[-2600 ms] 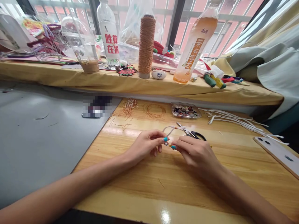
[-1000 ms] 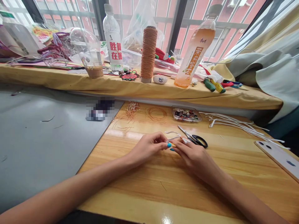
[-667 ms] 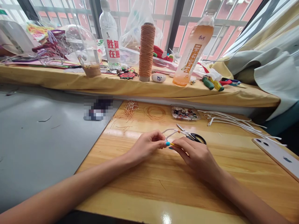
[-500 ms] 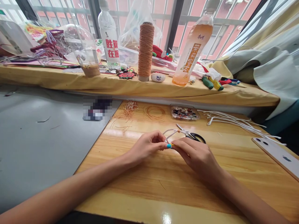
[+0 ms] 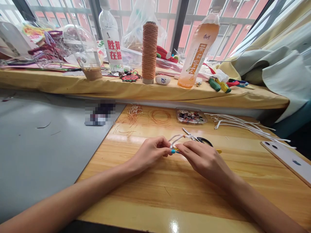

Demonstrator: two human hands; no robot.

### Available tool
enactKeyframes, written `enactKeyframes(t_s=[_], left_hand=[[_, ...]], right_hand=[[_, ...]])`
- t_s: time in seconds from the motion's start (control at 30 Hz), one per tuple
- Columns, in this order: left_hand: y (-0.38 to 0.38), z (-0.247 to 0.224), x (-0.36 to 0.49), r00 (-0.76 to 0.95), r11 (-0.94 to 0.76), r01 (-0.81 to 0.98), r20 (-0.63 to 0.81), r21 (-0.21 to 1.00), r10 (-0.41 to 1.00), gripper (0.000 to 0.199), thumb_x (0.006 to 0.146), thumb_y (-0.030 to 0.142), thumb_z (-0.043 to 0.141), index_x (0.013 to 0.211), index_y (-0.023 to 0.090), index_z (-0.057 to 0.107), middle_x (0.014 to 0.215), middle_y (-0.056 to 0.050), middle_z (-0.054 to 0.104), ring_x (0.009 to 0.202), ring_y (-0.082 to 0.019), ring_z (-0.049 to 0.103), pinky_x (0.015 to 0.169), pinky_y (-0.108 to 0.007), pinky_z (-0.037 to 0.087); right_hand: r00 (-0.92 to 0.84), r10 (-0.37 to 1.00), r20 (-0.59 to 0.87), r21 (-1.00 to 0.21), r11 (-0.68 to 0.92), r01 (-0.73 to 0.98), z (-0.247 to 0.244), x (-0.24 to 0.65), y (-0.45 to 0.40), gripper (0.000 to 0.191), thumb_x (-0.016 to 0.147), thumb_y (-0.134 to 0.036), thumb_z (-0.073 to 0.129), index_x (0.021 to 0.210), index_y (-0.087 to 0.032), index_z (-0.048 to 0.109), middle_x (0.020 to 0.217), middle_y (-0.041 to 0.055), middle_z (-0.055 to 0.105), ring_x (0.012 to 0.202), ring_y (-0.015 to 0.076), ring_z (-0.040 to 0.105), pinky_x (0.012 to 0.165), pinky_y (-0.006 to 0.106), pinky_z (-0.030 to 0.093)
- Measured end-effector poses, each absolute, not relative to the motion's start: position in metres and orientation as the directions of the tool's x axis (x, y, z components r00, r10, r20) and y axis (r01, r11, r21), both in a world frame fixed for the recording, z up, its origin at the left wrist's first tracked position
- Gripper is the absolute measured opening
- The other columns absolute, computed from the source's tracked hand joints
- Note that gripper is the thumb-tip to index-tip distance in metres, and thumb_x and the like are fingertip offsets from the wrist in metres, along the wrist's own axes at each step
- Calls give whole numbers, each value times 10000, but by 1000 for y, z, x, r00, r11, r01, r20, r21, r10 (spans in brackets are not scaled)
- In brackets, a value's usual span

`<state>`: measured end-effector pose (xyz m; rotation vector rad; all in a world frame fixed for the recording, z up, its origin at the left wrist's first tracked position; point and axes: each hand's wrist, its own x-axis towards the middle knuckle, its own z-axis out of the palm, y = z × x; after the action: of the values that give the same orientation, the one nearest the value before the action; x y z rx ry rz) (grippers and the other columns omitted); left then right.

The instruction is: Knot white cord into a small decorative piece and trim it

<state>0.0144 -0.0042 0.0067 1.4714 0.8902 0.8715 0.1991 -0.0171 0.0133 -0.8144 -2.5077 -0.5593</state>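
Note:
Over the wooden table, my left hand (image 5: 155, 150) pinches one end of a white cord loop (image 5: 177, 139) between thumb and fingers. The loop arches away from me, and a small orange binding (image 5: 184, 136) sits on its far part. My right hand (image 5: 202, 158) is closed around a slim yellow tool (image 5: 219, 151); one end pokes out behind the hand and the other meets the cord at my left fingertips. The tool's exact kind is hidden by my fingers. Just beyond my right hand lie scissors (image 5: 205, 141) with black handles, their blades apart.
Behind the hands are orange thread scraps (image 5: 134, 113), a coil of orange thread (image 5: 159, 116), a clear box of beads (image 5: 191, 116) and white cords (image 5: 243, 126). A phone (image 5: 289, 158) lies right. An orange thread spool (image 5: 149, 53) and a tea bottle (image 5: 198, 48) stand on the ledge.
My right hand has turned slightly, and the yellow tool's rear end now shows behind it. My left hand still pinches the cord. The whole view has shifted a little.

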Motion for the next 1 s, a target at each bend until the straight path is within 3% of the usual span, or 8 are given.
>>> enactKeyframes(t_s=[0.1,0.23,0.53,0.8,1.0], left_hand=[[-4,5,14,460,-66,1,58,998,886,96,662,209,573,703,131,534,688,6,546,657,-89,489,632,-215,384],[-1,4,14,541,66,-101,-1,993,841,200,671,214,578,856,138,561,845,-34,588,768,-116,527,718,-243,401],[0,4,13,510,54,-75,-8,996,860,215,718,321,541,780,119,582,746,-41,612,674,-113,560,666,-247,434],[0,5,12,492,44,-48,-15,998,871,207,741,302,518,777,106,574,743,-56,625,677,-117,577,674,-252,445],[0,7,12,490,64,-92,-10,994,872,191,733,292,526,740,107,575,699,-40,623,656,-119,581,679,-265,444]], right_hand=[[-753,424,502,291,738,609,12,201,-17,199,829,-112,381,902,-117,566,676,45,567,644,131,502,571,251,359],[-794,415,444,318,756,573,13,200,-17,203,825,-97,369,848,-103,570,663,49,545,609,135,466,554,258,352],[-788,466,403,240,777,583,15,196,-19,229,844,-126,332,913,-90,548,727,78,572,681,151,516,611,259,405],[-727,561,396,219,711,668,9,198,-18,254,848,-124,284,945,-128,519,748,69,587,661,132,536,558,225,369],[-671,541,507,140,717,683,2,197,-16,183,842,-175,383,1011,-133,442,758,52,566,584,111,505,519,214,344]])
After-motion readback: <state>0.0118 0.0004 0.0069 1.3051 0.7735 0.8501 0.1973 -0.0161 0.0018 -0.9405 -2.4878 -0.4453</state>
